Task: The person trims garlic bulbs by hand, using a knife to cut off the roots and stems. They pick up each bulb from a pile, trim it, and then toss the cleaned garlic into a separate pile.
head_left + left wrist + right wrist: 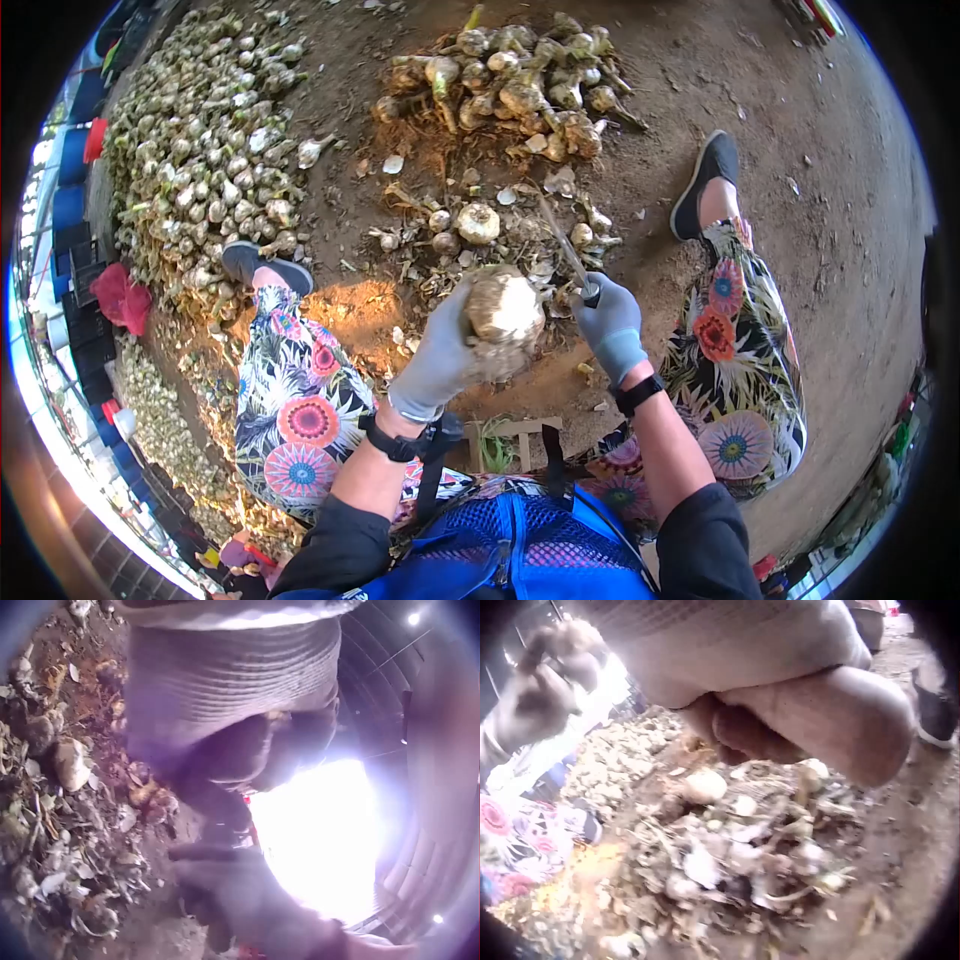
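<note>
My gloved left hand (445,355) grips a large pale garlic bulb (505,310) and holds it up over the ground between my knees. To its right, my gloved right hand (610,325) is curled round the handle of a knife (568,252), whose blade points up and away from me, just beside the bulb. In the right wrist view the left hand with the bulb (562,652) shows at the upper left. The left wrist view shows mostly the glove (232,682); the bulb there is hidden.
A heap of trimmed skins, roots and loose bulbs (480,235) lies just ahead. Farther on is a pile of stalked garlic (510,80), and a long bank of cleaned bulbs (205,150) runs along the left. My feet (705,185) rest on bare dirt.
</note>
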